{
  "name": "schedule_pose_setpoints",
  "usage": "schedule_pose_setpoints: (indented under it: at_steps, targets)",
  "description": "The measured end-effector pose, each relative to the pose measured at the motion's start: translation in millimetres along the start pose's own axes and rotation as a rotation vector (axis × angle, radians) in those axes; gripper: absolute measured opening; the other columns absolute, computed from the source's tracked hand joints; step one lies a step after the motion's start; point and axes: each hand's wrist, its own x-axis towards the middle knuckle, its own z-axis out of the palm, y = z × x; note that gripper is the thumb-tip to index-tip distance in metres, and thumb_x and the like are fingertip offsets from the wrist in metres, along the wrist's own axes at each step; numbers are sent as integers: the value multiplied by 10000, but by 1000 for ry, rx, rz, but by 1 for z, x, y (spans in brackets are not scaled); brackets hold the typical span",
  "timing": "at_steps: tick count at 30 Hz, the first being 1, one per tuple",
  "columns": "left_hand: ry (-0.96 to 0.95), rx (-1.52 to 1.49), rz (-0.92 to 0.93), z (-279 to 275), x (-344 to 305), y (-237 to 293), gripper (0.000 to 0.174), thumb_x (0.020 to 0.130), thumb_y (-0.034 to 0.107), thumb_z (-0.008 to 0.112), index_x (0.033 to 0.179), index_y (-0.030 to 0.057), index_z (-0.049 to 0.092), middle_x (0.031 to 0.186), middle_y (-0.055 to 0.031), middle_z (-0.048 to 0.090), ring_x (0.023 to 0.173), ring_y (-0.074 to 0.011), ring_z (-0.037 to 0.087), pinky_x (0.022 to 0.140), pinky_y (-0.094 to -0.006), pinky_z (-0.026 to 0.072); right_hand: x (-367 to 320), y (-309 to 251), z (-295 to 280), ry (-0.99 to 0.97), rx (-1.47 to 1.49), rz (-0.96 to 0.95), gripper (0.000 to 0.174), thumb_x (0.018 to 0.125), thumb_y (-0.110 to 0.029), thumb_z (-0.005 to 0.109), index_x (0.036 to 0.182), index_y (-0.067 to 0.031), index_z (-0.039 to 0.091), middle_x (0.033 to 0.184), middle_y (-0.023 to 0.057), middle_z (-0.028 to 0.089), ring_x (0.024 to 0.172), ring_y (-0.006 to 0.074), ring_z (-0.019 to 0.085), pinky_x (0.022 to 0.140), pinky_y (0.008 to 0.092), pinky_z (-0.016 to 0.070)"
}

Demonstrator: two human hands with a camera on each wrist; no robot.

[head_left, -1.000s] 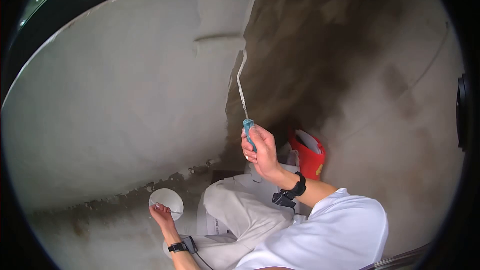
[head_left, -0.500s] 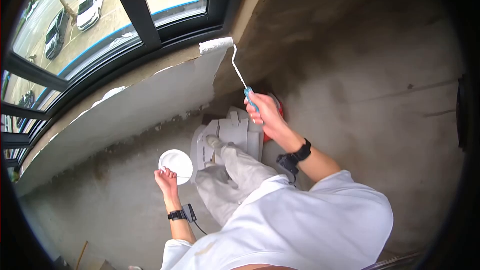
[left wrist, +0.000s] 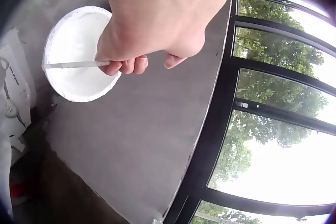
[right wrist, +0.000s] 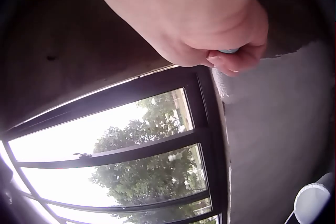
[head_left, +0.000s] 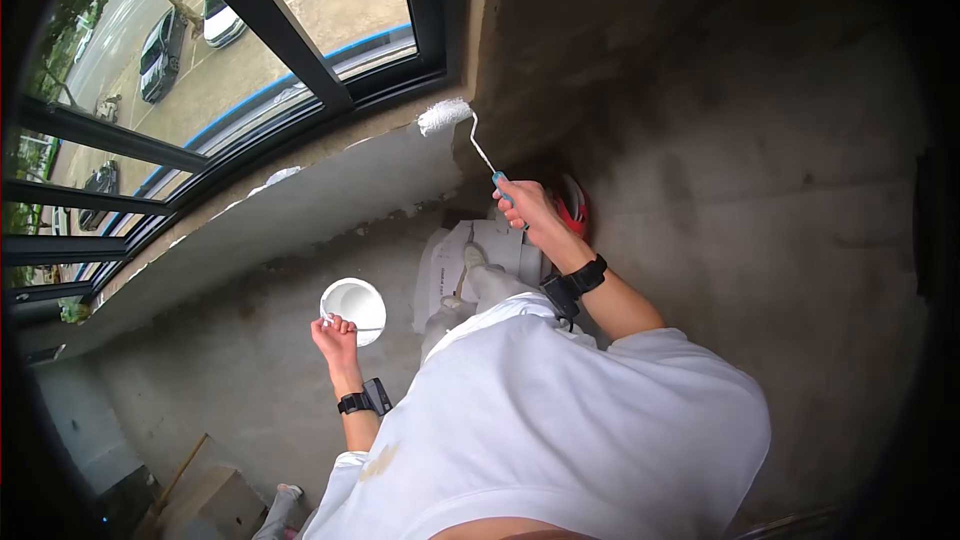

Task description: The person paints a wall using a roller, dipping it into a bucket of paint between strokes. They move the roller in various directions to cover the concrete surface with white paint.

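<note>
My right hand (head_left: pixel 525 208) grips the blue handle of a paint roller (head_left: pixel 443 118), whose white, paint-covered sleeve is at the top edge of the low wall under the window, near its right end. In the right wrist view the hand (right wrist: pixel 226 35) hides most of the roller, and part of its white sleeve (right wrist: pixel 220 83) shows beyond the fingers. Lower down, my left hand (head_left: pixel 337 338) holds a white bucket (head_left: pixel 353 285) by its handle. From the left wrist view, the left hand's fingers (left wrist: pixel 127 66) curl round that handle, with the bucket (left wrist: pixel 71 16) hanging below and white inside.
A dark-framed window (head_left: pixel 320 90) runs above the low grey wall (head_left: pixel 340 185). Flattened cardboard (head_left: pixel 440 275) lies underfoot, beside a red object (head_left: pixel 573 208) in the corner. Behind are a cardboard box (head_left: pixel 210 505), a wooden stick (head_left: pixel 183 470) and someone else's leg (head_left: pixel 280 510).
The view has risen from the wall face to the window and floor. The roller has gone from the wall face up to the wall's top edge. Both hands keep their holds.
</note>
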Motion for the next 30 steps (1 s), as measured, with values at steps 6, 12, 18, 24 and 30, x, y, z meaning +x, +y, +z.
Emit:
schedule_pose_setpoints:
  at_steps: [6,12,18,24,30]
  targets:
    - [-28,-46,79,23,9,-1,190,844,279,492,785,103,452,603,1,351,534,-139,303,569,-304,313,24,14,-22,-62,129,57,315,971,-343,591,875,-44,570,656,-50,482,473,14,339,418,206,251]
    - [-14,-110,80,27,27,-18,189,837,272,498,786,100,439,616,-2,340,544,-137,298,575,-306,300,36,12,-40,-144,175,85,284,975,-306,579,891,-35,564,671,-41,485,478,16,342,421,209,255]
    - [-51,-115,64,37,56,-32,193,837,268,504,796,88,447,628,-5,348,554,-142,294,592,-307,305,28,6,-53,-183,212,93,146,925,-164,576,938,-19,579,722,-44,490,527,1,363,433,176,256]
    - [-94,-93,-2,37,77,-48,194,844,262,499,797,81,446,630,-11,343,572,-142,308,603,-310,310,55,25,-59,-171,246,121,160,922,-163,586,931,-3,580,729,-40,503,528,0,379,432,173,269]
    - [-80,-57,-15,41,82,-47,190,845,259,488,790,81,448,625,-10,347,575,-142,312,617,-307,315,117,53,-64,-147,283,171,147,918,-143,596,897,0,568,704,-35,510,515,-4,392,429,171,288]
